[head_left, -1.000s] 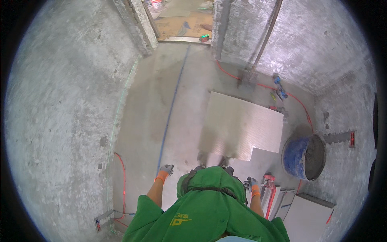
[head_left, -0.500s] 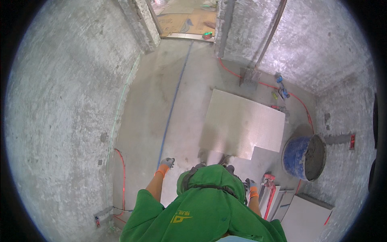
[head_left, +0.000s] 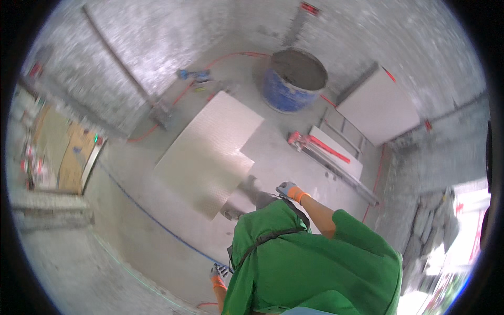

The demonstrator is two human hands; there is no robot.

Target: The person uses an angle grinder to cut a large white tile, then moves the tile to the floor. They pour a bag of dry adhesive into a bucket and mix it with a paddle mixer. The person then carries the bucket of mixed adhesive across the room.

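My right hand point(head_left: 287, 189), in a grey glove with an orange cuff, hangs beside my green garment point(head_left: 320, 262), with loosely bent fingers. No held object shows in it. My left hand point(head_left: 219, 271), gloved alike, is low by my other side near a blue line point(head_left: 152, 210) on the floor. Its fingers are slightly apart, and nothing shows in them. In front of my feet lies a pale textured sheet or tile point(head_left: 210, 152) with a stepped corner. A red-headed tile cutter with long rails point(head_left: 300, 142) rests on the floor beyond my right hand.
A blue bucket point(head_left: 283, 93) of grey mortar stands by the far wall. A large pale tile point(head_left: 375, 107) leans at the right. Blue power tools point(head_left: 194, 75) lie near a red conduit. Stacked sacks point(head_left: 433, 226) are at far right; cardboard point(head_left: 60, 152) covers the floor past the doorway.
My view has turned right: the doorway has swung to the left, and the bucket and leaning tile have come to the upper middle and right. My right hand shows more fully.
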